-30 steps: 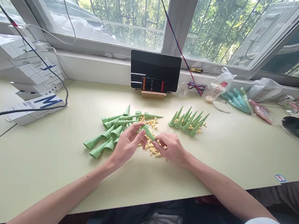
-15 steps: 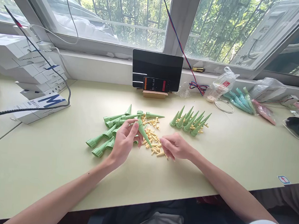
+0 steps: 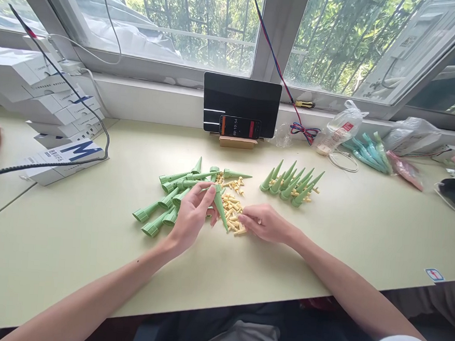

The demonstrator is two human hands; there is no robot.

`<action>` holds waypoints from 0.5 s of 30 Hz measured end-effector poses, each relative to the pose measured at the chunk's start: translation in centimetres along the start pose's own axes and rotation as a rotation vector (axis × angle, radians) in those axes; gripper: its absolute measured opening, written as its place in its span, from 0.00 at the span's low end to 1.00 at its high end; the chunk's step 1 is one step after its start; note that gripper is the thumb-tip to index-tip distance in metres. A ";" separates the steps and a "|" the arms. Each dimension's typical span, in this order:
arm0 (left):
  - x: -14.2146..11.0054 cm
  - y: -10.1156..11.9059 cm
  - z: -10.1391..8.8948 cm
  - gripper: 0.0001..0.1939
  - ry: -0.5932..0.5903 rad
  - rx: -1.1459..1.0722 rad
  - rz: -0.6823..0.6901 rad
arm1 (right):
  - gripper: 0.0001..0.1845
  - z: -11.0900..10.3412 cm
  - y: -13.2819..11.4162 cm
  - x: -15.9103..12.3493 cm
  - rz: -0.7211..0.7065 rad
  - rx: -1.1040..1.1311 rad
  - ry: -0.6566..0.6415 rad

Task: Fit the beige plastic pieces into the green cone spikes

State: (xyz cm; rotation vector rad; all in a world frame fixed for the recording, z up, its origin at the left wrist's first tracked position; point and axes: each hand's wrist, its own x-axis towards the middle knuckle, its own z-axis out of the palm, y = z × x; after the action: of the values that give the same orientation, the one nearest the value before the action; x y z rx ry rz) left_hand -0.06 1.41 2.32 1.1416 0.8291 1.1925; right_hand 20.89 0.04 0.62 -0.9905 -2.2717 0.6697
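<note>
My left hand (image 3: pixel 194 210) grips a green plastic watering spike (image 3: pixel 220 209) near its wide end, its point slanting down toward me. Loose yellow plastic pegs (image 3: pixel 232 206) lie in a heap beneath and beside that spike. At the heap's right side is my right hand (image 3: pixel 267 222), fingers pinched together, with the pale end of a small yellow peg (image 3: pixel 259 221) showing between them. More green spikes (image 3: pixel 157 212) are piled left of my left hand, their hollow ends toward me. Several spikes (image 3: pixel 291 183) with yellow pegs in their sides stand upright in rows at the right.
Behind the pieces, a phone (image 3: pixel 240 126) showing a timer leans against a dark tablet (image 3: pixel 242 101). White boxes (image 3: pixel 66 112) are stacked at left, with a black cable (image 3: pixel 107 141) across them. Plastic bags (image 3: pixel 341 127) and a white cord lie at back right.
My right hand has shifted slightly left over the peg heap, and a peg's end now shows in its fingers. The spike in my left hand points more steeply down.
</note>
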 end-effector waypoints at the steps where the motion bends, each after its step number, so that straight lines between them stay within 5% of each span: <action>1: 0.0 0.0 0.0 0.16 -0.001 0.002 0.000 | 0.19 0.0 0.1 0.0 -0.004 -0.011 0.028; 7: 0.0 0.0 -0.1 0.16 -0.042 -0.008 -0.041 | 0.06 -0.5 0.0 -0.3 -0.026 -0.118 -0.030; 15: 0.0 -0.6 -0.3 0.18 -0.205 -0.099 -0.186 | 0.06 -0.3 -0.1 -0.3 0.006 -0.251 -0.154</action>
State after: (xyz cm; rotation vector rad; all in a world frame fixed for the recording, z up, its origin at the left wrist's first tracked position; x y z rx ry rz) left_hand -0.20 1.51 1.71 1.0614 0.6954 0.9359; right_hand 21.19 -0.24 0.80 -1.0946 -2.5354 0.4853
